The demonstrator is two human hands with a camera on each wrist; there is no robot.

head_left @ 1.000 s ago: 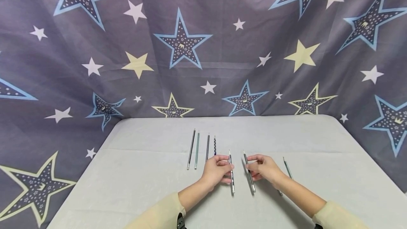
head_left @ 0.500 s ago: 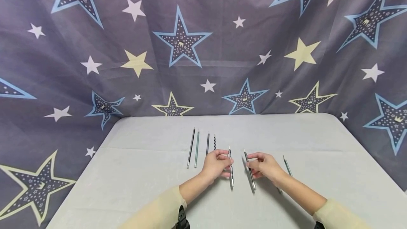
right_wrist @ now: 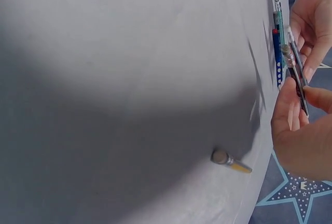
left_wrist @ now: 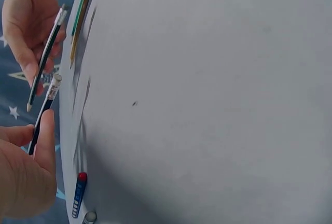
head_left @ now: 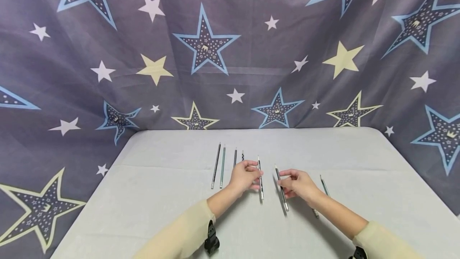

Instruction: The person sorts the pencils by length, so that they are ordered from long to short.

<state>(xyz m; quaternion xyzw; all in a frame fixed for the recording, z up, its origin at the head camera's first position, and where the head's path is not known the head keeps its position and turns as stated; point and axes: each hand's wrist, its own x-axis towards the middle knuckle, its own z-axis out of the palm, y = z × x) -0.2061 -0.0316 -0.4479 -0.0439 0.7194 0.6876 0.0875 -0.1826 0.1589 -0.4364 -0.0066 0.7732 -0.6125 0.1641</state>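
Note:
In the head view my left hand point(head_left: 245, 176) pinches a black-and-white patterned pencil point(head_left: 260, 181) between thumb and fingers. To its right, my right hand point(head_left: 298, 185) holds a dark pencil point(head_left: 281, 189) with a pale eraser end toward me. Both pencils point away from me, side by side with a gap between them. Left of the hands lie a black pencil point(head_left: 216, 166), a teal pencil point(head_left: 223, 167), a dark pencil point(head_left: 235, 157) and a spotted pencil point(head_left: 242, 155). My left hand partly covers the last two.
A teal pencil point(head_left: 325, 185) lies partly behind my right forearm, and a pencil end point(head_left: 316, 213) shows below that arm. The pale tabletop point(head_left: 172, 215) meets a star-patterned curtain point(head_left: 230, 107) at the back and sides.
My left hand has moved away from me with the patterned pencil. The right hand has shifted only slightly forward with the dark pencil. Both hands keep their grip.

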